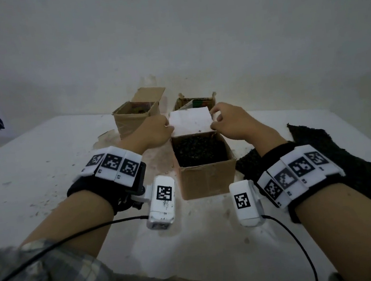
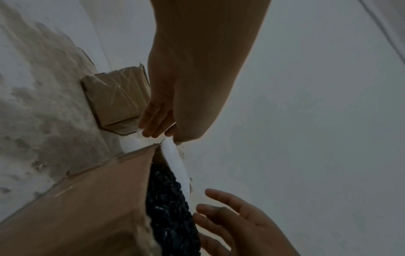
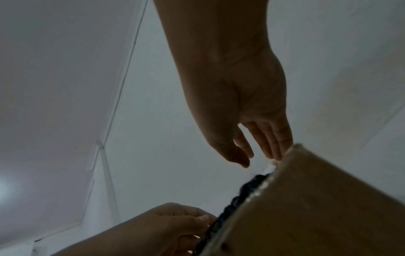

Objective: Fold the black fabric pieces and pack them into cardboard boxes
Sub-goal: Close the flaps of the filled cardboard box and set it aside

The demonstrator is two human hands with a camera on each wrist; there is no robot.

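A cardboard box (image 1: 207, 175) is seen on the white desk (image 1: 33, 171), filled with black fabric (image 1: 198, 149). Its white far flap (image 1: 190, 122) is held at both side edges: the left edge is pinched by the left hand (image 1: 156, 132) between thumb and fingers, and the right edge appears to be touched by the loosely spread fingers of the right hand (image 1: 228, 121), though that grip is poorly shown. More black fabric (image 1: 344, 159) is spread on the desk to the right. Two open boxes (image 1: 135, 118) are placed behind.
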